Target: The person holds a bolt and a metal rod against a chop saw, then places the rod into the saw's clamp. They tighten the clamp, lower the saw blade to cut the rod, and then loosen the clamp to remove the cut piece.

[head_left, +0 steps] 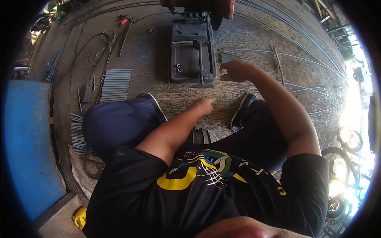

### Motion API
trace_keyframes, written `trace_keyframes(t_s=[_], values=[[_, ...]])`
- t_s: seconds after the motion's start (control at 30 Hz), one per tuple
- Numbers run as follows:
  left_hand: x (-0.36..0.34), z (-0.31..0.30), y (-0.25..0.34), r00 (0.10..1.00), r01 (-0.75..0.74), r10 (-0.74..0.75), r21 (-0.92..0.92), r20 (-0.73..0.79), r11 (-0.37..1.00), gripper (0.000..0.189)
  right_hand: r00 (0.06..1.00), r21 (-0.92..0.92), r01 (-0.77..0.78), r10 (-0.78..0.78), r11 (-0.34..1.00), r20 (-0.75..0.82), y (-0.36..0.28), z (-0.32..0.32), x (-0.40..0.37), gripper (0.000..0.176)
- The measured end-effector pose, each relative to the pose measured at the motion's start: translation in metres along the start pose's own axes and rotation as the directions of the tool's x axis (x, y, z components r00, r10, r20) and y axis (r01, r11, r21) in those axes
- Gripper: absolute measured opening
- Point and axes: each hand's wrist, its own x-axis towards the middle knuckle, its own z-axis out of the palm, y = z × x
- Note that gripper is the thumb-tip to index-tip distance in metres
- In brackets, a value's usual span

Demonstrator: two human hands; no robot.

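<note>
My left hand point(203, 106) is above the worn floor between my feet, a finger stretched out and nothing visible in it. To the right of the cut-off saw point(174, 59), my right hand point(237, 71) hovers with fingers apart, close to a small bundle of short metal rods point(230, 57). I see no rod in its grip. The saw's base carries a vise with a long screw and a crossbar handle point(202, 85). Two small metal rings point(178, 68) lie inside the base. Part of the saw's head is cut off at the top.
Cut rods point(116, 85) lie in a row by my left knee, with another stack point(78, 133) behind it. Long thin bars point(301, 43) stretch across the right side. A strap point(107, 51), a blue panel point(29, 146) and a yellow tape measure point(79, 217) are on the left.
</note>
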Motion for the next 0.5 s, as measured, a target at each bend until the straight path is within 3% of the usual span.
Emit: trace_keyframes(t_s=[0.07,0.1,0.13,0.17,0.23,0.27,0.3,0.33,0.4,0.43,0.47,0.5], values=[[-0.002,-0.005,0.011,1.000,-0.029,0.029,0.056,0.008,0.998,0.065,1.000,-0.004,0.002,-0.002,1.000,-0.004,-0.003,-0.001,-0.002,0.041],[0.003,-0.002,0.009,0.969,0.053,-0.069,-0.072,-0.235,0.996,0.066,1.000,-0.001,0.010,-0.010,1.000,-0.003,-0.004,-0.001,-0.002,0.041],[0.010,0.000,0.006,0.873,0.100,-0.188,-0.213,-0.449,0.972,0.067,1.000,0.002,0.017,-0.017,1.000,-0.005,-0.006,-0.002,-0.004,0.042],[0.016,0.002,-0.001,0.877,0.095,-0.181,-0.209,-0.446,0.973,0.067,1.000,0.007,0.009,-0.009,1.000,-0.006,-0.003,0.001,-0.005,0.042],[0.027,0.006,-0.032,0.942,0.320,-0.331,-0.158,-0.051,0.934,0.054,1.000,0.022,-0.004,0.004,1.000,0.001,0.001,0.008,-0.006,0.042],[0.037,0.020,-0.058,0.827,0.226,-0.195,0.006,0.527,0.974,0.050,1.000,0.024,-0.005,0.005,1.000,0.001,0.001,0.012,-0.007,0.042],[0.046,0.027,-0.079,0.386,0.049,-0.095,0.082,0.918,0.995,0.046,1.000,0.013,-0.017,0.017,1.000,0.025,0.002,0.013,-0.007,0.042],[0.043,0.022,-0.082,0.395,0.044,-0.092,0.081,0.914,0.996,0.046,0.998,-0.003,-0.032,0.032,0.999,0.049,0.005,0.011,-0.007,0.042],[0.032,0.021,-0.079,0.714,0.037,-0.116,0.128,0.691,0.991,0.039,0.999,0.026,-0.036,0.035,0.999,0.022,0.009,0.010,-0.007,0.042],[0.045,0.034,-0.080,0.712,0.034,-0.111,0.123,0.694,0.992,0.039,1.000,0.058,-0.029,0.029,0.998,0.002,0.010,0.012,-0.008,0.042],[0.067,0.055,-0.084,0.846,-0.084,0.029,0.080,0.533,0.993,0.039,1.000,0.061,-0.027,0.027,0.998,0.007,0.010,0.012,-0.009,0.042],[0.080,0.068,-0.085,0.925,-0.203,0.170,0.066,0.340,0.977,0.039,0.999,0.054,-0.031,0.032,0.998,-0.004,0.009,0.010,-0.010,0.042]])
